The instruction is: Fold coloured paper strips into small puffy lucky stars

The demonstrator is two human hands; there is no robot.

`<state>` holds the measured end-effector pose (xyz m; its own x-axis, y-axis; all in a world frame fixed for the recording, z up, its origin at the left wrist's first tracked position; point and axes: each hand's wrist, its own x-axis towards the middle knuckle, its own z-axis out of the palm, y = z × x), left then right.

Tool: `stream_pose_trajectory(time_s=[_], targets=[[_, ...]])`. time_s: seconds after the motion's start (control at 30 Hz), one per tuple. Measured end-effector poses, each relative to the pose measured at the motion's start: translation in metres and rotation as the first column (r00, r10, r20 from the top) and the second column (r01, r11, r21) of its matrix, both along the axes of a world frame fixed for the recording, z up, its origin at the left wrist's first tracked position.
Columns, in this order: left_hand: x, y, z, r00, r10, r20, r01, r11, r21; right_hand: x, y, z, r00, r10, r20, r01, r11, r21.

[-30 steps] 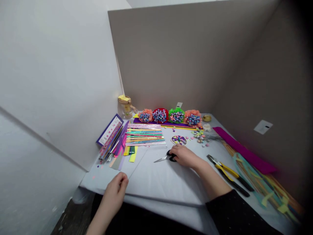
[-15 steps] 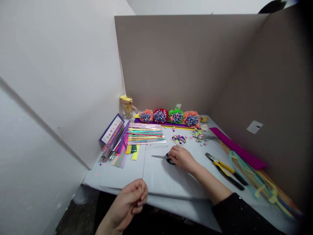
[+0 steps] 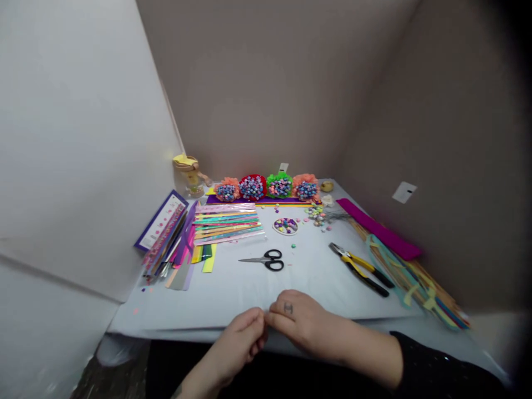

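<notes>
At the table's front edge my left hand (image 3: 243, 338) is closed in a pinch; what it holds is too small to make out. My right hand (image 3: 301, 321) meets it at the fingertips, its fingers also pinched together, with their contents hidden. Black-handled scissors (image 3: 268, 260) lie beyond the hands, blades pointing left. Farther back is a small oval dish (image 3: 285, 226) of coloured beads, and a green bead (image 3: 293, 245) sits in front of it. Four bead-filled pompom flowers, among them a green one (image 3: 279, 185), stand in a row at the back.
Striped strips in clear wrap (image 3: 228, 224) and a purple-edged box (image 3: 160, 224) lie left. Yellow-black pliers (image 3: 361, 269), a magenta roll (image 3: 378, 230) and bundled sticks (image 3: 419, 285) lie right. A jar (image 3: 192, 180) stands back left.
My right hand has left the scissors and come back to meet my left hand at the front edge. The scissors now lie free. The camera view has shifted, moving the table items left.
</notes>
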<state>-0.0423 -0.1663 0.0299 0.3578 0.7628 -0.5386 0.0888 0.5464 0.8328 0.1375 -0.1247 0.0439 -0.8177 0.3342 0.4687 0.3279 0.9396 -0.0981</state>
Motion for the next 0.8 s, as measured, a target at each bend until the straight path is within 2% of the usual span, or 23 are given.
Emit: stream_pose_trajectory(time_s=[0.07, 0.13, 0.2, 0.27, 0.33, 0.43, 0.53, 0.6, 0.7, 0.8], targets=[[0.010, 0.018, -0.001, 0.995, -0.032, -0.090, 0.045, 0.988, 0.145, 0.020, 0.015, -0.009, 0.996, -0.088, -0.001, 0.088, 0.995, -0.048], [0.021, 0.045, 0.000, 0.978, -0.019, -0.207, 0.089, 0.938, 0.335, 0.045, 0.039, -0.007, 0.978, -0.201, -0.060, 0.196, 0.977, -0.079], [0.034, 0.080, 0.003, 0.936, 0.049, -0.348, 0.152, 0.837, 0.526, 0.068, 0.071, 0.001, 0.889, -0.426, -0.168, 0.405, 0.903, -0.145], [0.050, 0.118, 0.002, 0.878, 0.063, -0.474, 0.309, 0.681, 0.664, 0.084, 0.103, 0.008, 0.766, -0.592, -0.251, 0.565, 0.806, -0.177], [0.065, 0.152, -0.002, 0.809, 0.063, -0.584, 0.448, 0.577, 0.683, 0.090, 0.128, 0.006, 0.716, -0.625, -0.310, 0.603, 0.778, -0.175], [0.084, 0.185, -0.016, 0.759, 0.038, -0.650, 0.541, 0.519, 0.662, 0.085, 0.146, -0.014, 0.710, -0.607, -0.357, 0.576, 0.792, -0.203], [0.090, 0.197, -0.031, 0.751, -0.005, -0.660, 0.575, 0.495, 0.651, 0.076, 0.144, -0.037, 0.717, -0.586, -0.376, 0.534, 0.810, -0.244], [0.089, 0.198, -0.038, 0.756, -0.009, -0.655, 0.578, 0.479, 0.661, 0.074, 0.139, -0.043, 0.733, -0.569, -0.373, 0.496, 0.822, -0.279], [0.084, 0.197, -0.039, 0.779, 0.012, -0.627, 0.553, 0.459, 0.695, 0.075, 0.134, -0.039, 0.734, -0.552, -0.395, 0.459, 0.832, -0.311], [0.083, 0.194, -0.035, 0.806, 0.024, -0.591, 0.517, 0.455, 0.725, 0.078, 0.132, -0.029, 0.692, -0.580, -0.430, 0.486, 0.815, -0.316]])
